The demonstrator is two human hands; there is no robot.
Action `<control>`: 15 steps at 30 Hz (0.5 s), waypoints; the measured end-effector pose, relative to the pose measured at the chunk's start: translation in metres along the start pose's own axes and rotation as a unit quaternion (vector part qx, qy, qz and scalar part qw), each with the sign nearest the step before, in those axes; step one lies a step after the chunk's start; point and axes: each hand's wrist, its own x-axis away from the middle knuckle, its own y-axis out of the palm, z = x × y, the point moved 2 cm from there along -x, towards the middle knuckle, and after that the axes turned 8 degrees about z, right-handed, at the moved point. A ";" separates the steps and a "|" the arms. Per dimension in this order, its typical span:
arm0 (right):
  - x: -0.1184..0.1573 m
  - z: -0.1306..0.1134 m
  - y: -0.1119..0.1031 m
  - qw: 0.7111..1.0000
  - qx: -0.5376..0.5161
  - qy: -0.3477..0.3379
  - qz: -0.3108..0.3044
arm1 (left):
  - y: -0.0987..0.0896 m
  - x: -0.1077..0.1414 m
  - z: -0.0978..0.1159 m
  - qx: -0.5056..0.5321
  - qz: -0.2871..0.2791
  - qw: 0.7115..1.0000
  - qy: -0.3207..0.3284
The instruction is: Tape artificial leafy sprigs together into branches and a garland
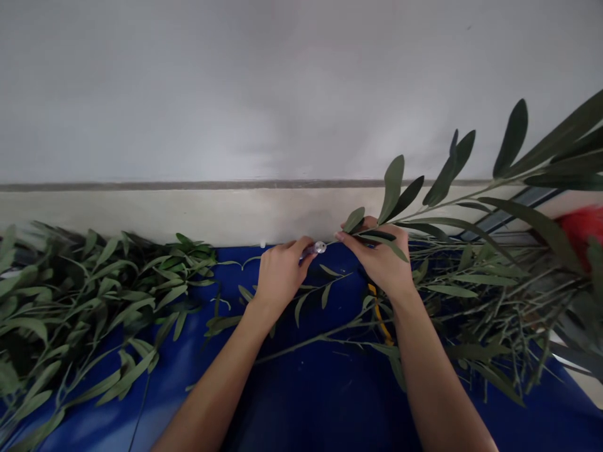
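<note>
My left hand point(281, 267) is closed around a small, shiny, clear object point(319, 247) whose round end shows past the thumb and fingertips. Its exact kind cannot be made out. In a pinch between thumb and fingers, my right hand point(379, 254) holds a long leafy branch point(452, 202) with narrow, olive-like leaves. The branch rises to the upper right, and its thin lower end points at the clear object. Whether the two touch is unclear. Below both hands, another leafy branch point(306, 343) lies on the blue surface point(325, 402).
Cut leafy branches point(94, 301) are heaped at the left. A pile of bare and leafy stems point(494, 295) lies at the right, beside a red item point(584, 232). Near my right wrist is a yellow strip point(380, 317). A pale wall point(235, 94) stands behind.
</note>
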 end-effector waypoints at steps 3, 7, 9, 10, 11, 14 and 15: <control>0.000 -0.001 0.001 1.000 0.006 -0.001 -0.001 | 0.000 0.000 0.001 -0.007 -0.003 1.000 0.004; 0.000 -0.004 0.003 0.999 0.037 -0.015 -0.020 | 0.001 0.000 0.001 -0.011 -0.002 1.000 0.006; 0.000 -0.004 0.003 0.999 0.044 -0.024 -0.021 | 0.002 0.000 0.001 -0.010 -0.001 1.000 0.007; -0.001 -0.003 0.003 0.999 0.041 -0.026 -0.018 | 0.002 0.000 0.001 -0.010 -0.001 1.000 0.007; -0.001 -0.002 0.002 0.999 0.035 -0.028 -0.013 | 0.003 0.000 0.001 -0.009 0.000 1.000 0.007; -0.002 0.002 0.000 0.999 0.025 -0.026 0.003 | 0.003 -0.001 0.000 -0.006 0.001 1.000 0.004; -0.002 0.003 -0.001 0.999 0.024 -0.025 0.007 | 0.003 -0.001 0.000 -0.006 0.001 1.000 0.003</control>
